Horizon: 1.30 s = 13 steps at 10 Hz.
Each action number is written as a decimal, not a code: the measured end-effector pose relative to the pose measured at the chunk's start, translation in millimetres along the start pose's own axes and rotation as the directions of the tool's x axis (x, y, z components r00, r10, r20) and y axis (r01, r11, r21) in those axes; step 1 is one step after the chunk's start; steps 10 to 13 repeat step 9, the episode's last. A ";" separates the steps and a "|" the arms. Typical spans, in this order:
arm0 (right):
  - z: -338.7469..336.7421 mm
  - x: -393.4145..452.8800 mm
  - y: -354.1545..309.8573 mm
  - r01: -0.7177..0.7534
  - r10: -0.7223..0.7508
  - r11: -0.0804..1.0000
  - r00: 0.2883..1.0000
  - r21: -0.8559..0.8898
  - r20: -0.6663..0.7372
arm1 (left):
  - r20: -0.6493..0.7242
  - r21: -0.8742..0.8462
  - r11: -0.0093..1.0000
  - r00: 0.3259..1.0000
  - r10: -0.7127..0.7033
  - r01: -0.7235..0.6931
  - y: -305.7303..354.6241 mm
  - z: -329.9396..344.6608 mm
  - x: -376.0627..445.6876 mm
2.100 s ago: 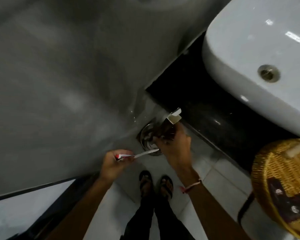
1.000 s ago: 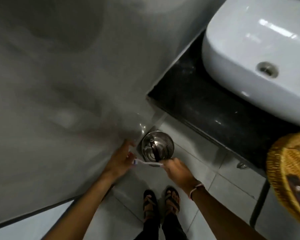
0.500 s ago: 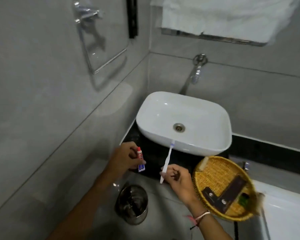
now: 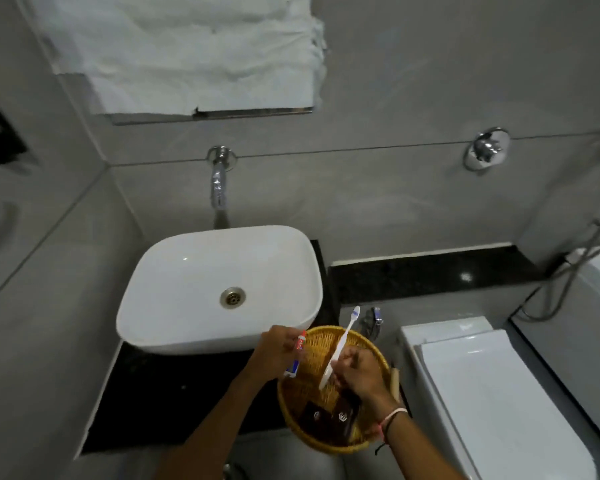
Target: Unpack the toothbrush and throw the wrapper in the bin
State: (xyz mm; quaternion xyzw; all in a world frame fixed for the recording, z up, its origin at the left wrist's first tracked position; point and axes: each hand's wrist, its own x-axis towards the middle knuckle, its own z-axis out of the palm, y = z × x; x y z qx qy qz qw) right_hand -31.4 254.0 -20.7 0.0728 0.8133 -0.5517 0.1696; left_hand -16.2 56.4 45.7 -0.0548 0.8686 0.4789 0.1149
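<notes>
My right hand [image 4: 355, 372] grips a bare white toothbrush [image 4: 340, 344] by the lower handle, its blue-tipped head pointing up and away. My left hand [image 4: 278, 351] holds a small red, white and blue toothpaste tube [image 4: 298, 353]. Both hands hover over a round wicker basket [image 4: 291, 407] on the black counter [image 4: 174, 393]. Only a sliver of the metal bin [image 4: 227, 472] shows at the bottom edge. No wrapper is visible.
A white basin [image 4: 187, 289] sits on the counter under a wall tap [image 4: 219, 181]. Dark sachets [image 4: 329, 415] lie in the basket. A white toilet lid [image 4: 492, 396] is at the right. White towels [image 4: 187, 53] rest on a shelf above.
The view rose from the floor bin to the counter. The wrapper left my right hand at the bin. The toothbrush passed to my right hand; my left now holds the toothpaste tube.
</notes>
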 end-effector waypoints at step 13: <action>-23.9 37.6 -10.2 -0.074 0.007 0.915 0.986 -0.397 -0.166 | -0.155 0.255 0.966 0.985 0.077 -0.036 -9.6 76.8 30.8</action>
